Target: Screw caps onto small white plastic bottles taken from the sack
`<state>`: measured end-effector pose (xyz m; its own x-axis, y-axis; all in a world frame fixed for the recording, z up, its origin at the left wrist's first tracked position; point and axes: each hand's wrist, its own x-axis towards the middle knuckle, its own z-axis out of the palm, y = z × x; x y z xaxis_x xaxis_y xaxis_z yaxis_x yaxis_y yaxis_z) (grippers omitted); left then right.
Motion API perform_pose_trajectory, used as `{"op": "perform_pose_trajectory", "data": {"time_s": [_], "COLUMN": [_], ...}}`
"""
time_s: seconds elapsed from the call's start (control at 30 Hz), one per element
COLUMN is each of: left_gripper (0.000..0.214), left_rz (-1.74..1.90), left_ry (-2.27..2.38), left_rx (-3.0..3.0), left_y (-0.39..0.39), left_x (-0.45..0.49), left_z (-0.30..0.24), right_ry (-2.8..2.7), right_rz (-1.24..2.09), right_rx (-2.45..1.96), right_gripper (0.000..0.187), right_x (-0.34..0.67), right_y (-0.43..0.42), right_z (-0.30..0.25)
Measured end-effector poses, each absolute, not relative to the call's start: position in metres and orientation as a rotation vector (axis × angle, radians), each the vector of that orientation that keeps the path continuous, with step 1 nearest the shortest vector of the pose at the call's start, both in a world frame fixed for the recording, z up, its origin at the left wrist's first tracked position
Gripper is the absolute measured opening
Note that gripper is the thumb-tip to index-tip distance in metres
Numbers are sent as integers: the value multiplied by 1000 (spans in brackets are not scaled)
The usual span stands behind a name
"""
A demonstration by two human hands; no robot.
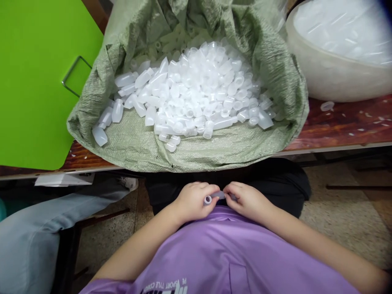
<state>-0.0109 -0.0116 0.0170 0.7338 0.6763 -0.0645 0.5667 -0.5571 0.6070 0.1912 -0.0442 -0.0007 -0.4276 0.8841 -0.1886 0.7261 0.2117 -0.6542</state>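
Observation:
My left hand (192,201) and my right hand (248,200) meet close to my body, above my purple shirt and below the table edge. Together they pinch one small translucent plastic bottle (214,197); its round open mouth points left beside my left fingers. Both hands have their fingers curled closed round it. On the table ahead, an open green woven sack (196,151) holds a heap of several more small translucent bottles (196,94).
A large translucent bowl (337,77) full of clear plastic pieces stands at the back right on the brown table (343,126). A bright green board (33,81) lies at the left. Another person's grey trouser leg (45,228) is at the lower left.

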Motion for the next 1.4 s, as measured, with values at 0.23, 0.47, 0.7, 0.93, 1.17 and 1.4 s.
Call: {"op": "perform_pose_trajectory", "data": {"time_s": [0.23, 0.47, 0.7, 0.93, 1.17, 1.4], "left_gripper": [23, 28, 30, 23, 25, 10], "left_rz": [154, 24, 407, 669, 349, 330], "left_ry": [741, 615, 1165, 1131, 1119, 1144], "left_rx": [2763, 2807, 1486, 616, 567, 310], "left_y": [-10, -8, -3, -1, 2, 4], "left_x": [-9, -2, 1, 7, -6, 4], "left_z": [24, 32, 23, 3, 3, 3], "right_ry": [-2155, -1727, -1295, -1683, -2230, -2374], "right_rz": [1028, 1304, 1317, 915, 463, 662], "right_rx": [-1606, -1735, -1693, -1436, -1073, -1179], "right_gripper": [20, 25, 45, 28, 22, 26], "right_x": [186, 199, 207, 191, 206, 213], "right_y": [-47, -37, -37, -51, -49, -44], "right_z": [-3, -24, -32, -23, -17, -10]}}
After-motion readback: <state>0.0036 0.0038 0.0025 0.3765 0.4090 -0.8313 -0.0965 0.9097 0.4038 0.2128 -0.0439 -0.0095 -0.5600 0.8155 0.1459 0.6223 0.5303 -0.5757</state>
